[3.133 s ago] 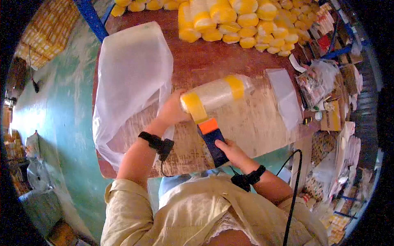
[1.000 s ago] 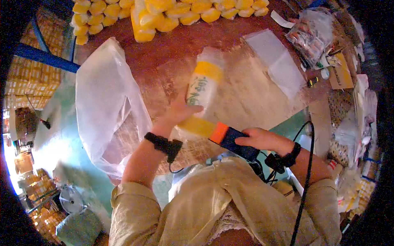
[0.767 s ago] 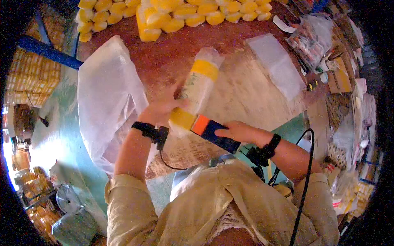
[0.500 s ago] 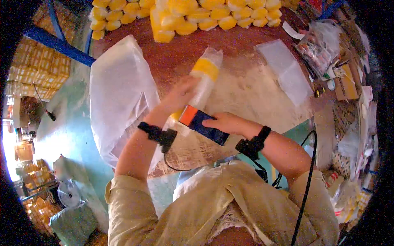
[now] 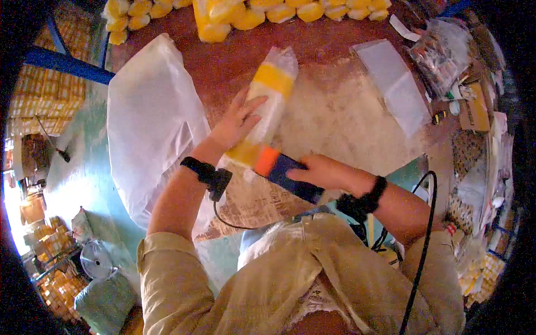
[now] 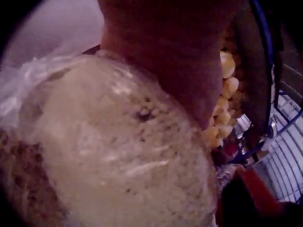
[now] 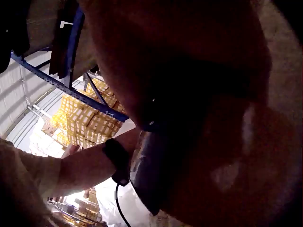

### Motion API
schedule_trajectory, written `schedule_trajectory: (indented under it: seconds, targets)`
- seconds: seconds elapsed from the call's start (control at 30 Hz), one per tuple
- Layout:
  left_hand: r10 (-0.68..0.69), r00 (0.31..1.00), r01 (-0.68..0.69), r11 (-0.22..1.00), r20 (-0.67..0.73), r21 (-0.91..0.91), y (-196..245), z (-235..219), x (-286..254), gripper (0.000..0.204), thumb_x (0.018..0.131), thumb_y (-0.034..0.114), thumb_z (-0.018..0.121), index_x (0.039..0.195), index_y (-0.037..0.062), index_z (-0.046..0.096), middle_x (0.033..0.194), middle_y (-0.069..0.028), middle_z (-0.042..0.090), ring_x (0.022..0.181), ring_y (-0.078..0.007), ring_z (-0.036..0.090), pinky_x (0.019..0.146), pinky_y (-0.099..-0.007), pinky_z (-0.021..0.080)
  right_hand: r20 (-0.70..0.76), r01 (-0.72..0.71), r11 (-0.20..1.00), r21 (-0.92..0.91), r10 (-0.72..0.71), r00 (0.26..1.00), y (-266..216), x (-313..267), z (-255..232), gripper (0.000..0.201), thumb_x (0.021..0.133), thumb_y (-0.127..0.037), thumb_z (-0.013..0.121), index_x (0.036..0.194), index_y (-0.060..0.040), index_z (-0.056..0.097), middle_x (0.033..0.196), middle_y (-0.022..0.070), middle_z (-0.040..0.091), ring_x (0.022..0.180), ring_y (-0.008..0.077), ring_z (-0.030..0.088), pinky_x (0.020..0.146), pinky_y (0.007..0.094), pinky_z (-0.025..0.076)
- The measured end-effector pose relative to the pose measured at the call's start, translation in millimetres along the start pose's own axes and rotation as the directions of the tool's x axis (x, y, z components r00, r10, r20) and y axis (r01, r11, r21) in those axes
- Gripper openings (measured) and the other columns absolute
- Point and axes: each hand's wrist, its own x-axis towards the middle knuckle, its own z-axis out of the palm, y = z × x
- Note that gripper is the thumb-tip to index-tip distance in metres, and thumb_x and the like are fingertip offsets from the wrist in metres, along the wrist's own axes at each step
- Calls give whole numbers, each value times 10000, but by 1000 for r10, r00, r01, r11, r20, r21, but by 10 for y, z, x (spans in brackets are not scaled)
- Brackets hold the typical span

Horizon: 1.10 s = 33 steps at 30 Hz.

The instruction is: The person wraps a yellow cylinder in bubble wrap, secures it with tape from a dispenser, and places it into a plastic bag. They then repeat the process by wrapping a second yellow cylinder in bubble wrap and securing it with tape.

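Observation:
A clear-wrapped, pale cylindrical package [image 5: 272, 106] lies slanted on the table, a yellow tape band round its far part and yellow tape at its near end. The left hand [image 5: 234, 125] rests on its left side with fingers spread. In the left wrist view the package's rounded end [image 6: 123, 146] fills much of the picture, under the hand [image 6: 165, 52]. The right hand [image 5: 322, 172] grips a dark blue tape dispenser [image 5: 293, 178], whose orange front touches the near end of the package. The right wrist view shows the right hand [image 7: 189, 47] mostly in shadow.
Yellow-ended packages [image 5: 248, 17] are stacked along the table's far side. A large translucent bag [image 5: 151, 117] lies at the left, flat plastic sleeves [image 5: 393, 84] at the right. Beyond them are a bag of small items [image 5: 444, 53] and cardboard [image 5: 474, 109]. A black cable [image 5: 421, 251] hangs by the right arm.
Since the earliest frame, the package has turned from crosswise to steeply slanted. Over the last half second, the left hand's fingers have spread on it, and the dispenser has shifted slightly right.

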Motion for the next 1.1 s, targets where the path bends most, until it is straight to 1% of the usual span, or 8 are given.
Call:
schedule_trajectory:
  seconds: [0.17,0.33,0.53,0.63,0.77,0.87,0.97,1.1]
  targets:
    - [-38,999,35,995,34,98,-27,-166,23,443,866,254,478,1302,202,417,1371,-163,319,1263,-353,289,1042,-439,246,48,-374,923,-85,379,924,431,-358,-150,506,806,-452,533,951,27,609,786,139,637,711,227,609,667,338,470]
    - [-31,999,11,886,37,463,39,-324,62,449,842,281,495,1279,197,436,1282,-178,418,1144,-359,432,964,-407,373,-6,-384,920,-84,385,923,306,-103,-95,554,767,-504,547,886,32,627,761,142,632,687,236,600,645,339,458]
    - [-190,946,320,669,-261,671,671,-26,-142,551,814,353,530,1324,236,357,1348,-152,340,1193,-371,368,995,-493,299,-10,-440,889,-126,442,897,344,102,-69,587,747,-541,558,864,30,633,753,144,629,684,231,589,634,356,448]
    - [-259,947,318,679,-189,662,962,192,-311,638,791,398,554,1352,226,304,1390,-145,278,1234,-400,300,1015,-539,233,-3,-477,869,-133,481,877,310,114,-71,589,752,-540,562,866,33,634,756,137,631,689,227,588,635,361,446]
    - [-233,958,287,822,-169,492,683,-26,-284,799,703,352,678,1364,149,279,1376,-177,293,1238,-433,278,1028,-526,217,1,-447,881,-156,452,892,160,139,-126,545,770,-502,575,870,29,643,777,96,633,698,198,580,629,338,444]
    - [-309,949,313,947,-65,73,113,-251,-265,820,710,260,694,1376,112,240,1366,-193,311,1260,-387,279,1042,-450,238,98,-411,911,-28,412,906,112,356,-179,495,781,-470,581,867,12,655,772,69,627,685,172,569,624,320,441]
    - [-340,940,337,928,8,-162,-93,-478,-288,802,720,227,654,1379,94,216,1318,-217,365,1212,-333,377,992,-368,325,101,-337,941,20,333,938,61,566,-165,458,785,-450,586,857,-3,661,734,53,616,643,157,554,606,316,433]
    - [-298,950,310,890,88,-333,-97,-556,-295,809,754,240,669,1382,65,189,1349,-160,357,1247,-280,344,1030,-372,278,15,-276,935,-222,287,958,-434,468,-120,465,794,-455,559,824,0,647,690,52,602,594,167,541,561,319,415]
